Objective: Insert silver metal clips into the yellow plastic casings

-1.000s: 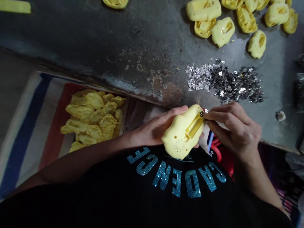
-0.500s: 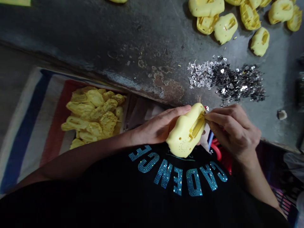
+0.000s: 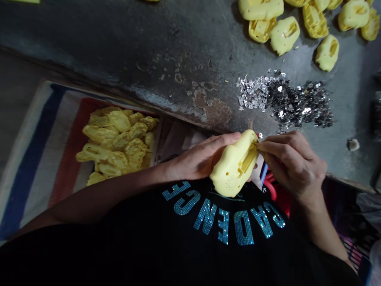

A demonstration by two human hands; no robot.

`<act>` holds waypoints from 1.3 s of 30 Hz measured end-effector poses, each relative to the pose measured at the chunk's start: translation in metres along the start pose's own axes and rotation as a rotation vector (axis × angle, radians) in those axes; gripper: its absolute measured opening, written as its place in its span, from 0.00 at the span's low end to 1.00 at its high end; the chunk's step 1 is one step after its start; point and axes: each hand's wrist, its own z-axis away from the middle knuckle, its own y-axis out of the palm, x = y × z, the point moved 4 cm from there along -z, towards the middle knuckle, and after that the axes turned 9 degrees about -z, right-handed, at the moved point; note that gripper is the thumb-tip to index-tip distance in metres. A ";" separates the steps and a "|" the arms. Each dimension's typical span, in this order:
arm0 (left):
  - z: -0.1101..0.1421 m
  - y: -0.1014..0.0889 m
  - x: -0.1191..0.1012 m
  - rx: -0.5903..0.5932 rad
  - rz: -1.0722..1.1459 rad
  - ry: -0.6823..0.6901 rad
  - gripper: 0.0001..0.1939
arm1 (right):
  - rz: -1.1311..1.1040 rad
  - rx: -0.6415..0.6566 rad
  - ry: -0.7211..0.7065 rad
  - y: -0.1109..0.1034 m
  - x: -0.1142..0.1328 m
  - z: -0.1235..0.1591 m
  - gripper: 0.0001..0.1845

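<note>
A yellow plastic shell (image 3: 226,174) with a rectangular recess and a patch of tiny holes is tilted in front of my chest. My left hand (image 3: 202,157) is closed around its left side, thumb along the upper edge. At the upper right end of the recess, the thumb and forefinger of my right hand (image 3: 293,159) are pinched together against the shell. Whatever sits between those fingertips is too small and covered to make out. Just above my right hand, a pile of small shiny metal plates (image 3: 285,101) is spread on the grey worktop.
Several more yellow shells (image 3: 284,35) lie at the back right of the worktop (image 3: 119,51). Below its front edge at left, a container of yellow shells (image 3: 119,143) stands by a striped woven sheet (image 3: 65,159). A small whitish lump (image 3: 353,144) rests at right.
Both hands keep almost the same pose on the shell. The whole view has shifted very slightly; nothing is visibly picked up or let go.
</note>
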 end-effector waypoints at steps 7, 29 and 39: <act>-0.011 0.000 0.008 0.185 0.197 -0.095 0.30 | -0.085 -0.125 0.112 0.001 -0.003 0.004 0.22; -0.001 0.006 0.007 0.117 0.188 -0.215 0.40 | -1.068 -0.031 0.658 0.018 -0.034 -0.001 0.18; -0.001 0.000 0.017 0.089 0.133 -0.171 0.45 | -0.725 -0.058 0.528 0.005 -0.025 0.005 0.22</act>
